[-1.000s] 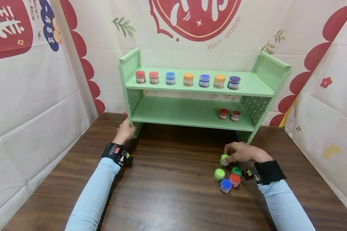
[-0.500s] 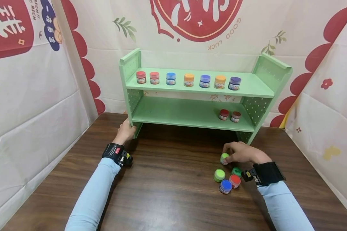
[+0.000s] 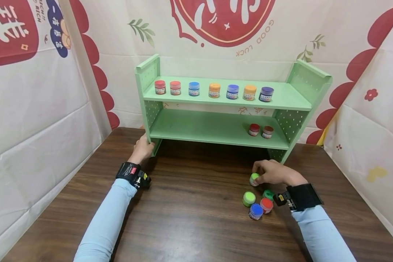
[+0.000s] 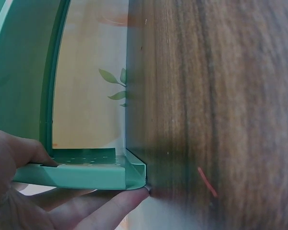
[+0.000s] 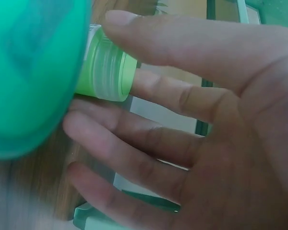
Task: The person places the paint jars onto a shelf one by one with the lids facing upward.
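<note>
A green two-tier shelf [image 3: 213, 125] stands at the back of the table. My left hand [image 3: 142, 150] grips the lower end of its left side panel [image 4: 77, 176], thumb on one face and fingers on the other. On the right, my right hand [image 3: 276, 172] pinches a light-green paint jar [image 3: 254, 179] between thumb and fingers; its pale-green lid [image 5: 128, 76] shows in the right wrist view. Close by stand another light-green jar [image 3: 249, 198], a dark-green jar [image 3: 268, 195], a red jar [image 3: 266, 205] and a blue jar [image 3: 256, 211]. A large green lid [image 5: 33, 76] fills that view's left side.
The upper shelf board bears a row of several paint jars, from a red one [image 3: 160, 87] to a purple one [image 3: 266, 94]. Two dark-red and brown jars [image 3: 253, 129] sit at the lower board's right. Printed cloth [image 3: 36, 109] walls the brown table [image 3: 190, 203].
My right hand and the light-green jar in it have shifted slightly toward the shelf, away from the other loose jars. My left hand keeps its grip on the side panel.
</note>
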Action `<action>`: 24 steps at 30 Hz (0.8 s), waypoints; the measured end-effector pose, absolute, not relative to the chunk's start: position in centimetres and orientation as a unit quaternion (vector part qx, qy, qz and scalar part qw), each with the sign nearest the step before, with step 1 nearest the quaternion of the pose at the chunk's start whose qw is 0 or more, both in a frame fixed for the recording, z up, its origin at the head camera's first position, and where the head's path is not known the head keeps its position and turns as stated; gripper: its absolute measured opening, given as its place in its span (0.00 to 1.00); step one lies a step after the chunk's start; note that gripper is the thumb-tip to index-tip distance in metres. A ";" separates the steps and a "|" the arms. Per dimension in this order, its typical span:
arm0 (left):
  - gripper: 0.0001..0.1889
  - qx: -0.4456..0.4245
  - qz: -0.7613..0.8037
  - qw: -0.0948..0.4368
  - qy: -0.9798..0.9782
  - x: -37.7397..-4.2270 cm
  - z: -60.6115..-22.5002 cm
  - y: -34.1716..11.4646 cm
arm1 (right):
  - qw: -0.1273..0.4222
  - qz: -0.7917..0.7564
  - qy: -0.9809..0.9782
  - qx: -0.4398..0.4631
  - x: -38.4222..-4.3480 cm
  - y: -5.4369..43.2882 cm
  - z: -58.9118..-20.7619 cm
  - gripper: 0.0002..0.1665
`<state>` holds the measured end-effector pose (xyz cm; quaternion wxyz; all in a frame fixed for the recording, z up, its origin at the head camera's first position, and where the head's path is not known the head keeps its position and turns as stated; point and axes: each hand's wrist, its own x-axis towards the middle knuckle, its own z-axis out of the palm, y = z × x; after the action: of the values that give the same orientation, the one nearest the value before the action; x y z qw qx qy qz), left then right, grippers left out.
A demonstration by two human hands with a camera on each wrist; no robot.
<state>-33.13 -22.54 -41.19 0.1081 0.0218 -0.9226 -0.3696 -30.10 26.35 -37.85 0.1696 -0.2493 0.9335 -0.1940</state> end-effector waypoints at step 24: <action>0.21 0.024 -0.370 0.112 -0.922 -33.2 -41.3 -22.5 | 0.170 -0.197 0.929 -0.262 -30.4 26.6 -38.1 0.17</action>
<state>-33.25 -22.47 -41.26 0.1122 0.0241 -0.9218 -0.3702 -30.38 26.61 -38.07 0.1698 -0.2623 0.9294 -0.1965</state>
